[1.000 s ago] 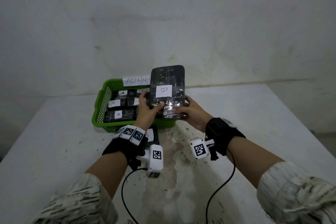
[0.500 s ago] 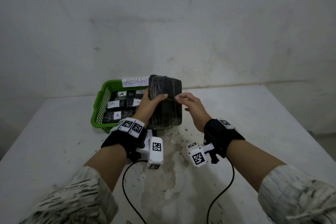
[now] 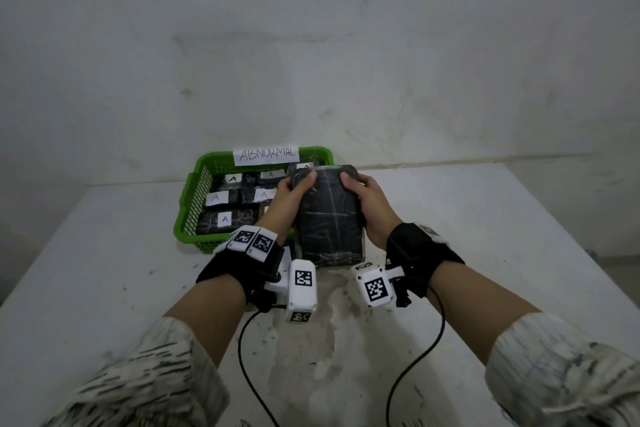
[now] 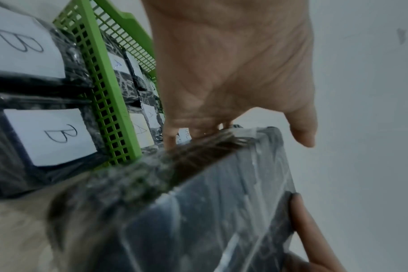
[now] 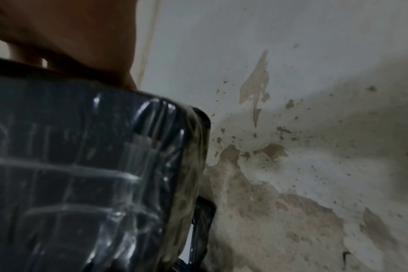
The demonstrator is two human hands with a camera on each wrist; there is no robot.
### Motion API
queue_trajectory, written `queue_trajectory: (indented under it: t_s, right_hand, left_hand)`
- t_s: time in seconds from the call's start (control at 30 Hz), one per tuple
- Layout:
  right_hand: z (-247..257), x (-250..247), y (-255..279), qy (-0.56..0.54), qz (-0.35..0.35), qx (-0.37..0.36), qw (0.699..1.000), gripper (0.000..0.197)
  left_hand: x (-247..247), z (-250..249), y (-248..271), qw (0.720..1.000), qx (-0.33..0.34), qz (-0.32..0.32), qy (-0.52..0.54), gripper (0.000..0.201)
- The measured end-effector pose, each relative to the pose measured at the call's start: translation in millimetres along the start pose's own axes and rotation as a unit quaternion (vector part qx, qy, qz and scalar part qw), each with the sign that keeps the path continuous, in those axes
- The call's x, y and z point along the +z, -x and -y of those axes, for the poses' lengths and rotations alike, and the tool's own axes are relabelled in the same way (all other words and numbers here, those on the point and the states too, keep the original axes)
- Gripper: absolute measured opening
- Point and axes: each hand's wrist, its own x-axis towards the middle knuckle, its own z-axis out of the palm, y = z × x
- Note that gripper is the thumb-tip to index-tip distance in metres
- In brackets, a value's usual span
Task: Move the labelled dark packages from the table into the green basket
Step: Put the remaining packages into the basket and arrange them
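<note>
So going left to right in the head view: the green basket (image 3: 194,204) is sitting at the centre left of the frame, already holding a bunch of wrapped packs with "A" labels (image 3: 225,219), plus an "ABNORMAL" paper sign (image 3: 266,155) on its back rim. Just right of that, the left hand (image 3: 290,196) is gripping the top left corner of the dark package (image 3: 329,218), thumb curled over the face and fingers going round behind. The package is being held dead centre of the frame, overlapping the basket's right end, with its long axis running up-down in the picture, plain side facing the camera so I can't see its label. Over on the right the right hand (image 3: 369,204) is doing the mirror thing, thumb hooked over the top right corner, fingers wrapped down the edge. In the left wrist view two more "B" packs (image 4: 51,136) are lying on the table (image 3: 485,253) outside the basket wall. My read: the basket is lying up and to the left of the package, so the left hand is the nearer one, and the package probably wants tipping flat before it's going in.
</note>
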Motion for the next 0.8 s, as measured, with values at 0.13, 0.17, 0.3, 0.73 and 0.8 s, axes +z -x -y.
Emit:
queue_trajectory:
  t_s: [0.13, 0.17, 0.3, 0.73, 0.8]
  right_hand:
    - [1, 2, 1, 0.012, 0.025, -0.008, 1.0, 0.055]
    - [1, 3, 2, 0.027, 0.035, -0.008, 0.999, 0.056]
    - [-1, 3, 3, 0.061, 0.016, -0.029, 0.998, 0.053]
    - [-3, -1, 7, 0.086, 0.026, 0.021, 0.996, 0.057]
    - [-4, 0, 6, 0.069, 0.009, 0.007, 0.998, 0.055]
  left_hand:
    - [4, 3, 1, 0.998, 0.045, -0.044, 0.002, 0.061]
    - [4, 3, 1, 0.997, 0.057, -0.047, 0.0, 0.06]
    - [2, 3, 5, 0.998, 0.062, -0.009, -0.02, 0.063]
    - [-2, 15, 15, 0.997, 0.075, -0.008, -0.022, 0.064]
    - [-2, 18, 16, 0.997, 0.068, -0.001, -0.024, 0.064]
